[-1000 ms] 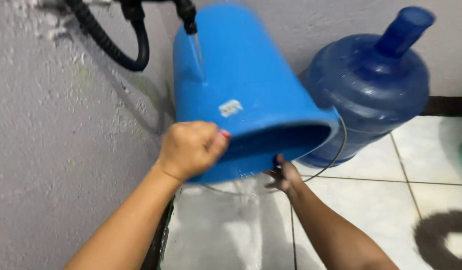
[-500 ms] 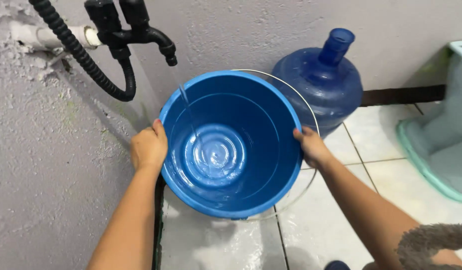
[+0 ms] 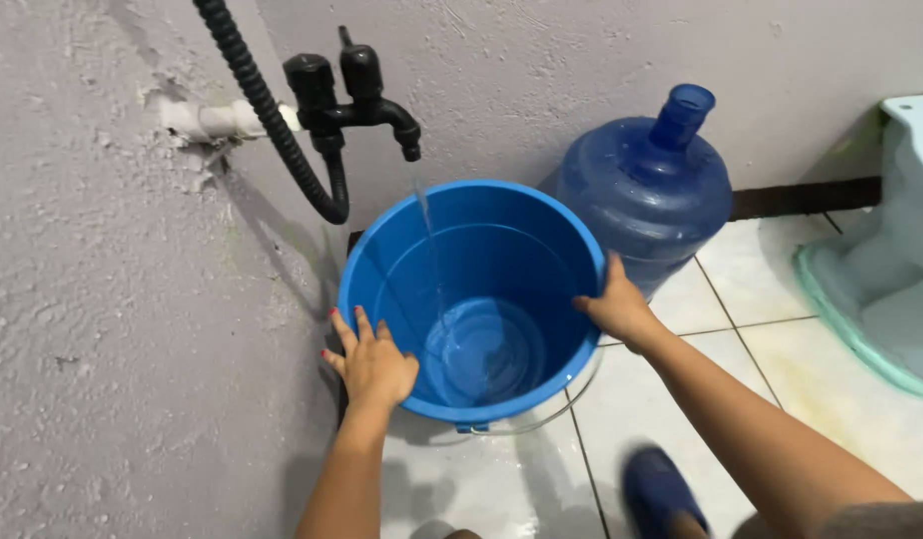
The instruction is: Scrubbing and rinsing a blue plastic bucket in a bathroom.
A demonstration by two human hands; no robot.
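Left hand: fingers spread flat against the near-left outer wall of the blue bucket, not closed on it; right hand: gripping the bucket's right rim, thumb over the edge. Bucket: upright on the wet tiled floor under the black tap, 1 thin stream of water falling inside. Blue water jug: just right of the bucket, against the far wall.
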